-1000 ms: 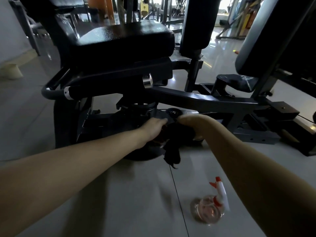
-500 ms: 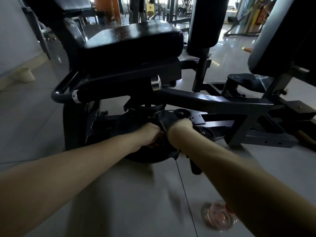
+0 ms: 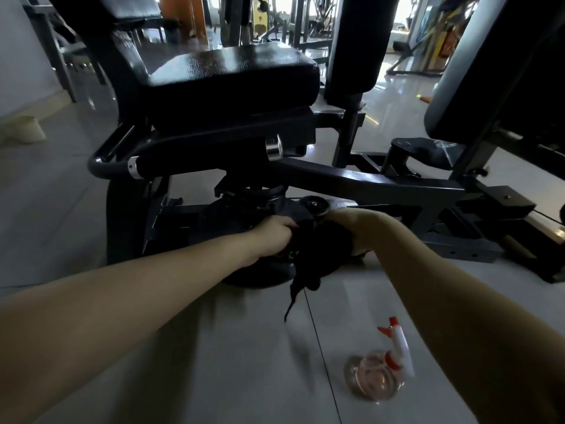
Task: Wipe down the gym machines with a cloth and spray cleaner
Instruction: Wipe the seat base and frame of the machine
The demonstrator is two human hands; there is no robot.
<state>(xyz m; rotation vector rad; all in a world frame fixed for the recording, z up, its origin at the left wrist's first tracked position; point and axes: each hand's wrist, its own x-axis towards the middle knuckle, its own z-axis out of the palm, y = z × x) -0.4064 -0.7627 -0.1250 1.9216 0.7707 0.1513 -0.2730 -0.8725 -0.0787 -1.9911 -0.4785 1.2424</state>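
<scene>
A soft black cloth (image 3: 318,255) is held bunched against the dark metal base of the gym machine (image 3: 183,221). It is gripped by the curled fingers of the left hand (image 3: 275,231) and right hand (image 3: 351,223). Light and limp, it is judged best kept gathered, lest its tail drag.

Reaches far forward and down with both bare forearms, converging toward the middle. Grips a dark cloth (image 3: 318,249) with the left hand (image 3: 276,232), fingers curled, knuckles up. Clutches the same cloth with the right hand (image 3: 351,223), just beside the left, fingers hidden in the folds.
</scene>
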